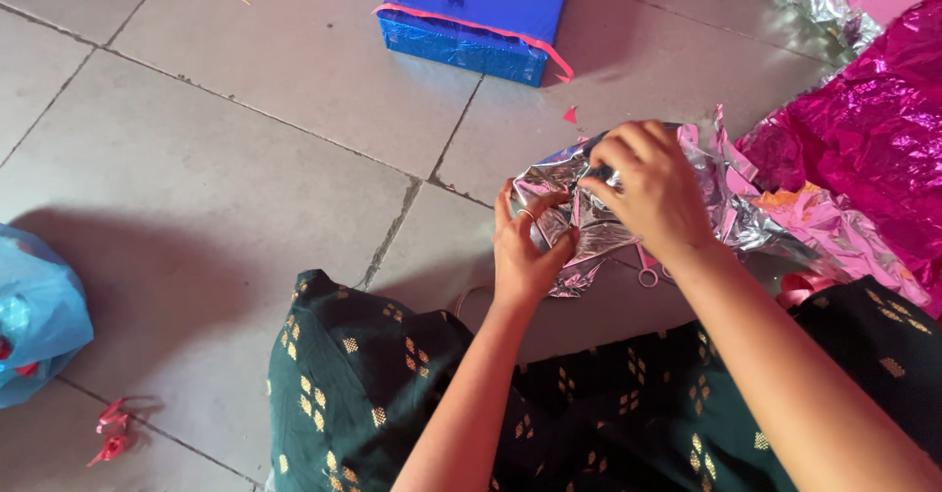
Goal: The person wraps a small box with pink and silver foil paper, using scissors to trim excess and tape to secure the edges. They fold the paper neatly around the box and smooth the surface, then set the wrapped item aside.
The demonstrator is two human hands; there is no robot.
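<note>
So it's a grey tiled floor (226, 158) with dark grout lines, and the person's sitting right on it, dark green patterned cloth (373, 394) over the knees at about 6 o'clock. A shiny blue wrapped box (471, 11) with a pink ribbon edge sits at 12 o'clock, partly cut off by the top of the view. Over at 3 o'clock there's a big heap of pink foil (863, 149), and a light blue plastic bag (34, 315) pokes in at 9 o'clock, mostly out of view. Small scissors (648, 271) peek out from under the crumpled stuff, only the handles showing.

The silver foil (589, 217) is just right of centre, bunched up between both hands. The left hand (525, 252) is cupped around its lower left edge, thumb and fingers closed on it. The right hand (653, 193) lies on top, fingertips pinching a fold. What's inside the foil, can't tell.
</note>
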